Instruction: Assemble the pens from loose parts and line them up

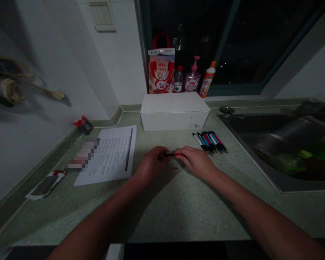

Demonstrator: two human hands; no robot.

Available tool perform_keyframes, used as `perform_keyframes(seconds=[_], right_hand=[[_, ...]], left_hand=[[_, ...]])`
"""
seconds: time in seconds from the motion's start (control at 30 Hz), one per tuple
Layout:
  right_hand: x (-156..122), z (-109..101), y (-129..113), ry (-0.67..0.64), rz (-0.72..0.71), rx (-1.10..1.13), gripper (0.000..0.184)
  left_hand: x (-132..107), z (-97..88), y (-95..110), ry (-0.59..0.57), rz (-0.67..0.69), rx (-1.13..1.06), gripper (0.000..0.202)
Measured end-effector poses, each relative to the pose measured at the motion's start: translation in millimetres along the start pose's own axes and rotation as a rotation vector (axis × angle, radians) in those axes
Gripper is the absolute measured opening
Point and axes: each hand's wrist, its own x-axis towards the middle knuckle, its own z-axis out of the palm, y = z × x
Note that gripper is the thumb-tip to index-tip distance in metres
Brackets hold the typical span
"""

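Both my hands meet over the middle of the counter, holding a red and black pen level between them. My left hand is closed around its black end, and my right hand pinches the red end. A small dark piece, too small to name, lies on the counter just below the pen. Beyond my right hand, several pens with white, blue and red barrels lie side by side in a row.
Left of my hands lie printed sheets and a packet. A white box stands at the back, with a red bag and bottles behind it on the sill. The steel sink drops away at right.
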Motion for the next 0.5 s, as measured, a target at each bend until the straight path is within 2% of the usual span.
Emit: perform_keyframes(seconds=[0.03, 0.13, 0.17, 0.27, 0.33, 0.43, 0.5], right_hand=[[0.1, -0.1, 0.3, -0.003, 0.002, 0.001, 0.022], [0.3, -0.6, 0.2, -0.023, 0.001, -0.015, 0.022], [0.3, -0.8, -0.1, -0.027, -0.001, -0.017, 0.022], [0.4, -1.0, -0.6, -0.031, 0.001, -0.006, 0.022], [0.4, -0.8, -0.6, -0.035, 0.008, -0.004, 0.022], [0.3, -0.3, -0.3, -0.039, 0.011, -0.018, 0.022], [0.2, -0.2, 0.0, -0.036, 0.010, -0.023, 0.022]], left_hand=[[0.2, -0.4, 0.0, -0.009, -0.009, 0.021, 0.010], [0.5, -1.5, 0.2, -0.058, -0.058, 0.095, 0.031], [0.6, -1.6, 0.4, -0.056, -0.058, 0.087, 0.031], [0.3, -1.4, 1.3, -0.006, -0.012, 0.004, 0.012], [-0.1, -1.6, 2.1, -0.009, -0.019, 0.007, 0.010], [-0.3, -2.3, 2.8, -0.051, -0.057, 0.060, 0.031], [-0.1, -2.7, 3.1, -0.039, -0.039, 0.020, 0.023]])
